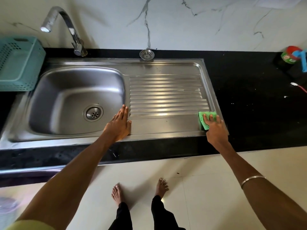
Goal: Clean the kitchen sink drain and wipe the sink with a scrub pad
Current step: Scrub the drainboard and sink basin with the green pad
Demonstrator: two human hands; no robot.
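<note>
The right hand [213, 125] is pressing its fingers, nearly straight and slightly spread, flat on top of a green scrub pad [204, 120]. The pad is lying on the near right corner of the steel sink's [166, 128] ribbed draining board, just inside the raised rim, with its left part showing past the fingertips. A thin metal bangle [252, 180] is sitting on that forearm.

The left hand [119, 123] is lying flat with fingers straight and close together, holding nothing. Its fingertips are resting on the ridge between the bowl and the draining board, and its palm is resting on the near flat strip of the sink.

In the bowl, to the left of that hand, the drain [93, 112] is sitting open in the bottom, its small holes showing. A loose round strainer [146, 55] is lying on the black counter [249, 97] at the far edge of the sink, against the marble-patterned wall [199, 27].

A curved chrome tap [69, 29] is standing at the far left, its spout reaching left of the bowl. A teal plastic basket [18, 63] is sitting on the counter at the far left edge. At the far right a red and green container [290, 54] with something blue against it is standing on the counter, too blurred to name, and a red cable [301, 87] is lying nearer.

Bare feet [141, 191] are standing on pale floor tiles below the counter.
</note>
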